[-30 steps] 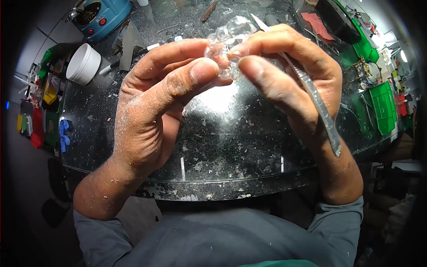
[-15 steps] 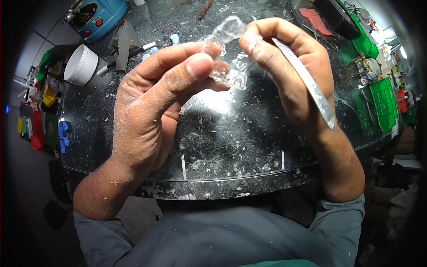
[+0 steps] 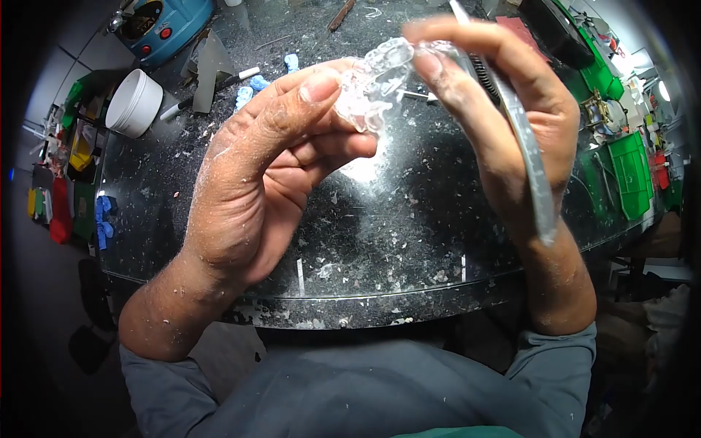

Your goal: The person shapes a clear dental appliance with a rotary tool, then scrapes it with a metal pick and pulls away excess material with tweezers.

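A clear plastic dental tray (image 3: 369, 91) with tooth-shaped contours is pinched between the thumb and fingers of my left hand (image 3: 263, 153), raised over the bench. Close to its upper right edge are the thumb and forefinger of my right hand (image 3: 504, 109), the forefinger smeared by motion. That hand also keeps a flat metal tool with a ridged grip (image 3: 537, 179) tucked across it, like a scalpel handle. One end of the tool points up past the knuckles, the other down over the wrist. White dust coats both hands.
A speckled dark bench (image 3: 380, 241) lies below, littered with scraps. At the back left are a white tub (image 3: 134, 104), a blue machine (image 3: 161, 33), a marker (image 3: 208, 93) and blue pieces (image 3: 290, 63). Green bins (image 3: 629, 175) line the right side.
My right hand has shifted right and its forefinger has lifted, with the metal tool turning steeper. The clear tray has turned in my left hand, showing more of its curved shape.
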Motion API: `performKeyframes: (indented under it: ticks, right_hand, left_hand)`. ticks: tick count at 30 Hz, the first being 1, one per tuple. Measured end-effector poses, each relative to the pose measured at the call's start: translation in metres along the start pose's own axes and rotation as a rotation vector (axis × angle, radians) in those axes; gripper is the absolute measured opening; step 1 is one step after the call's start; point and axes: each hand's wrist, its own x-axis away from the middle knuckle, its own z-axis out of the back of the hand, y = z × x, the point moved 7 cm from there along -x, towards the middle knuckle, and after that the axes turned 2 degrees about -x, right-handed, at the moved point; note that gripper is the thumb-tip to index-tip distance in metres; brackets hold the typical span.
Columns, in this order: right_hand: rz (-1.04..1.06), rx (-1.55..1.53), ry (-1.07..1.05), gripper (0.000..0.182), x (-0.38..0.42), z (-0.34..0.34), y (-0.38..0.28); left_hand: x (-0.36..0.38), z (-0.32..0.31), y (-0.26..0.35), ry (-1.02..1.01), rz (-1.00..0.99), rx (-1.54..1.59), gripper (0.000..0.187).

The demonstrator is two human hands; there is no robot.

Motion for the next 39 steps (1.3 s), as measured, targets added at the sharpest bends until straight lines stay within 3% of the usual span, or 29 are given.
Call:
performKeyframes:
  ticks: [2, 10, 12, 14, 16, 19, 28, 31, 32, 34, 35, 36, 38, 39]
  right_hand:
    - [-0.051, -0.129, 0.038, 0.024, -0.005, 0.003, -0.017]
    - [0.230, -0.069, -0.073, 0.027, -0.004, 0.000, -0.018]
    - [0.309, -0.016, -0.177, 0.022, 0.000, -0.010, -0.030]
    - [0.207, -0.106, -0.111, 0.018, 0.003, 0.001, 0.005]
    - [-0.057, -0.441, -0.164, 0.015, 0.001, -0.005, 0.010]
    - [-0.099, -0.319, -0.154, 0.014, 0.005, -0.006, -0.001]
    - [-0.094, -0.199, -0.225, 0.017, 0.007, -0.010, -0.004]
    - [-0.083, -0.209, -0.097, 0.023, 0.005, 0.000, 0.004]
    - [0.070, -0.369, -0.177, 0.023, -0.003, 0.008, 0.020]
    - [-0.142, -0.095, -0.003, 0.022, -0.004, 0.009, 0.008]
    - [-0.208, 0.107, -0.038, 0.023, -0.006, 0.007, 0.003]
    - [-0.324, -0.067, 0.020, 0.026, -0.003, 0.004, 0.018]
    - [-0.193, 0.355, 0.046, 0.038, -0.005, -0.011, -0.017]
    - [-0.075, 0.165, -0.003, 0.035, -0.010, -0.015, -0.015]
  left_hand:
    - [0.000, -0.001, 0.000, -0.002, -0.004, 0.000, 0.060]
    - [-0.001, 0.001, 0.000, -0.034, -0.002, -0.012, 0.064]
    - [-0.001, -0.001, 0.000, -0.083, -0.004, 0.044, 0.056]
    - [-0.003, -0.003, 0.000, -0.119, -0.021, 0.096, 0.050]
    - [-0.002, -0.006, 0.002, -0.156, -0.041, 0.146, 0.045]
    - [0.002, 0.003, 0.005, -0.006, -0.111, -0.142, 0.035]
    - [0.001, 0.006, 0.010, 0.035, -0.147, -0.220, 0.035]
    - [0.000, 0.007, 0.010, 0.031, -0.136, -0.207, 0.038]
    - [-0.001, 0.008, 0.010, 0.032, -0.140, -0.181, 0.039]
    - [-0.001, 0.009, 0.010, -0.003, -0.143, -0.160, 0.039]
    - [0.000, 0.009, 0.010, -0.005, -0.138, -0.128, 0.039]
    - [0.001, 0.008, 0.010, -0.008, -0.132, -0.096, 0.039]
    - [0.001, 0.009, 0.008, 0.006, -0.119, -0.080, 0.039]
    - [0.001, 0.010, 0.007, 0.021, -0.106, -0.064, 0.039]
